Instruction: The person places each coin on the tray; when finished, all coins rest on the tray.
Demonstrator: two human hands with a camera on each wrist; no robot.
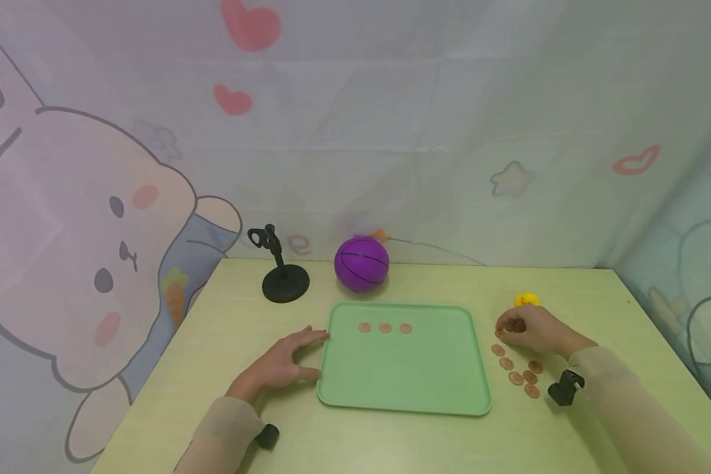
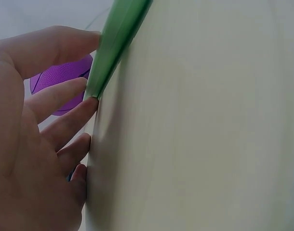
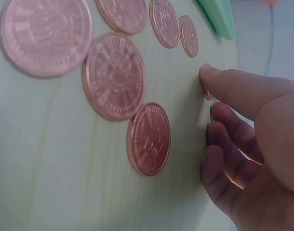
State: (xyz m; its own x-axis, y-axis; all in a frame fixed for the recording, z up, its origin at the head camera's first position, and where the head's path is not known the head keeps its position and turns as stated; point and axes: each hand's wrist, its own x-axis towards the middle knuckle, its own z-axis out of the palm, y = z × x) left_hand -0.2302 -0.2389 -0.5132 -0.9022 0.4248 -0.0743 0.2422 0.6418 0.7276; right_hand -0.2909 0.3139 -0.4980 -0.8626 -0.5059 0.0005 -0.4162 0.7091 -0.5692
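Note:
Three copper coins lie in a row near the far edge of the green tray. My left hand spreads at the tray's left side, thumb and fingertips touching its rim. Right of the tray, my right hand is low over the table, pinching a copper coin between thumb and fingers; much of that coin is hidden. Several more copper coins lie loose on the table just in front of this hand, some overlapping, as the right wrist view shows with one coin nearest the fingers.
A small yellow toy sits just behind my right hand. Beyond the tray stand a purple ball and a black stand with a round base. A printed cloth hangs behind the table.

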